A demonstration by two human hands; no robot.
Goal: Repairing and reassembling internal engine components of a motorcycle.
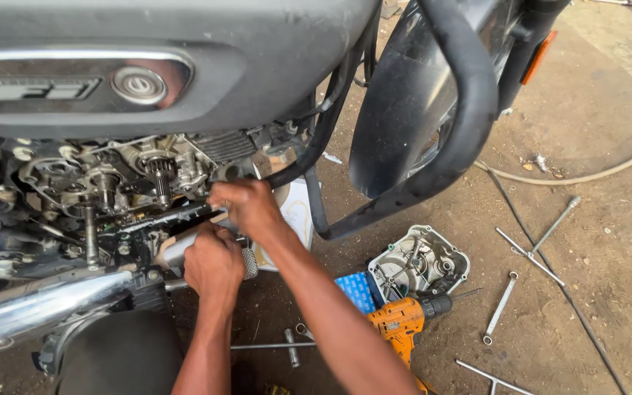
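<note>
Here, right hand (249, 207) fisted on a dark tool (166, 217) at the open engine (122, 186), left hand (213, 265) curled below, hold unclear.

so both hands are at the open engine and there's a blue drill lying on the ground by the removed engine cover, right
Not quite: the drill is orange, not blue. The head view shows it lying on the ground beside the removed engine cover; the blue thing next to it is a small flat box. The rest holds: the left hand and right hand are both at the open engine.

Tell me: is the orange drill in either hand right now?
No, the orange drill lies on the ground, apart from both hands at the engine.
</note>
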